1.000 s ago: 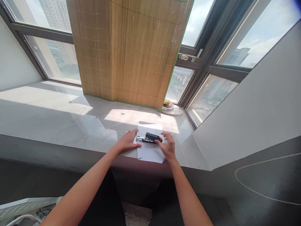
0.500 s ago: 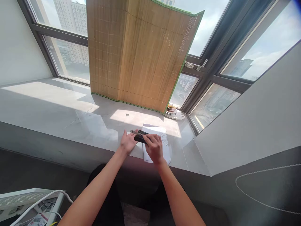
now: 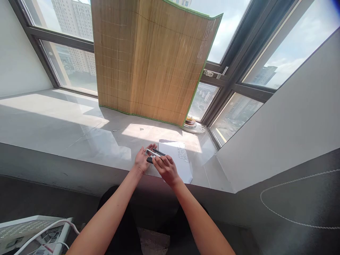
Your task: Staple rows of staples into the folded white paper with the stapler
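My right hand (image 3: 168, 170) is closed around a black stapler (image 3: 155, 153), whose parts are swung apart so a silvery metal rail shows between them. The stapler's front end points left, over my left hand (image 3: 142, 158). That hand lies palm up with its fingers spread. Whether the stapler touches the palm I cannot tell. White paper sheets (image 3: 174, 150), with small printed or written marks at the right, lie on the sill, partly hidden behind my right hand.
Two tiny dark strips (image 3: 141, 129) lie farther back on the pale windowsill (image 3: 106, 150). A bamboo blind (image 3: 156, 63) hangs before the window. Beside its lower right corner sits a stack of plates (image 3: 193, 125). A white rack with cables (image 3: 39, 230) stands at lower left.
The stapler has turned in my right hand and shows more of its metal rail, its parts wider apart. My left palm is now closer beneath its front end. The whole view has shifted slightly.
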The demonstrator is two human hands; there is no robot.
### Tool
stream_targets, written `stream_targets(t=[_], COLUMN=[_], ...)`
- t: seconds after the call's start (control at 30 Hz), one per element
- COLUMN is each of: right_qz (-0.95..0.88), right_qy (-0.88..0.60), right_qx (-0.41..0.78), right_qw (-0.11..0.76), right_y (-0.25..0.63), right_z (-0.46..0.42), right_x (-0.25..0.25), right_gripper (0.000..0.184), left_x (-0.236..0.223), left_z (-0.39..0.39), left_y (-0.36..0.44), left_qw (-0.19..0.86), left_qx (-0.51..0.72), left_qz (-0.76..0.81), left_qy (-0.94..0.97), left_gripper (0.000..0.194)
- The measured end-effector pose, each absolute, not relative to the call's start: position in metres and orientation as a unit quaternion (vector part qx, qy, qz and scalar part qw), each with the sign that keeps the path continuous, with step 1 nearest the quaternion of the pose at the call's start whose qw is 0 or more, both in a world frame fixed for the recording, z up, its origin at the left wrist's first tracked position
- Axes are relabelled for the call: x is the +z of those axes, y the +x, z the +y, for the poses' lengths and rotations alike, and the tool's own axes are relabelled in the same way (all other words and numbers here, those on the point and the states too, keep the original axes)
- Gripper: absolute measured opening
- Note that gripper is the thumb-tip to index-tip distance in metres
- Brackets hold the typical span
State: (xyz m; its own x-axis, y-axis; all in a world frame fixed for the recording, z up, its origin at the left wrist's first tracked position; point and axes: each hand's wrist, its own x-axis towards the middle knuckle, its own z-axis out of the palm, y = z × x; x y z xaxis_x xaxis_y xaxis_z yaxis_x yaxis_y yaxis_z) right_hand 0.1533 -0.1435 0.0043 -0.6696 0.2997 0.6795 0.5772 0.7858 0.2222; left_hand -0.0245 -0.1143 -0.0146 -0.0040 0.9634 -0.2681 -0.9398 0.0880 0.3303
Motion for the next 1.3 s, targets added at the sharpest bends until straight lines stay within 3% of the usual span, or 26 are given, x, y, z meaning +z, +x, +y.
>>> stream_targets(t=[0.1, 0.2, 0.3, 0.4, 0.53, 0.7, 0.93, 1.17, 1.3], right_qz=[-0.892, -0.827, -0.702, -0.596, -0.537, -0.528, -0.538, -0.577, -0.745], right_qy=[-0.278, -0.367, -0.480, -0.569, -0.620, -0.618, -0.617, -0.580, -0.444], right_qx=[-0.142, -0.082, -0.021, 0.065, 0.126, 0.100, 0.108, 0.062, 0.073], right_qw=[0.328, 0.419, 0.525, 0.563, 0.558, 0.574, 0.564, 0.572, 0.493], right_y=[0.153, 0.156, 0.166, 0.178, 0.184, 0.164, 0.152, 0.153, 0.117], right_z=[-0.145, -0.147, -0.149, -0.146, -0.137, -0.122, -0.112, -0.133, -0.145], right_x=[0.006, 0.006, 0.001, -0.012, -0.033, -0.047, -0.051, -0.021, 0.005], right_gripper=[0.039, 0.043, 0.032, 0.025, 0.036, 0.029, 0.037, 0.034, 0.029], left_x=[-0.015, -0.014, -0.012, -0.012, -0.013, -0.011, -0.012, -0.016, -0.020], left_z=[-0.114, -0.115, -0.116, -0.117, -0.117, -0.116, -0.118, -0.116, -0.116], left_y=[-0.024, -0.023, -0.024, -0.024, -0.025, -0.023, -0.020, -0.022, -0.024], left_qw=[0.699, 0.692, 0.693, 0.696, 0.696, 0.693, 0.701, 0.705, 0.712], left_qx=[0.680, 0.688, 0.689, 0.686, 0.683, 0.679, 0.658, 0.654, 0.643], left_qz=[0.221, 0.216, 0.211, 0.213, 0.220, 0.241, 0.264, 0.260, 0.259], left_qy=[0.025, 0.023, 0.015, 0.010, 0.016, 0.033, 0.076, 0.085, 0.108], left_gripper=[0.048, 0.045, 0.045, 0.044, 0.042, 0.040, 0.037, 0.041, 0.048])
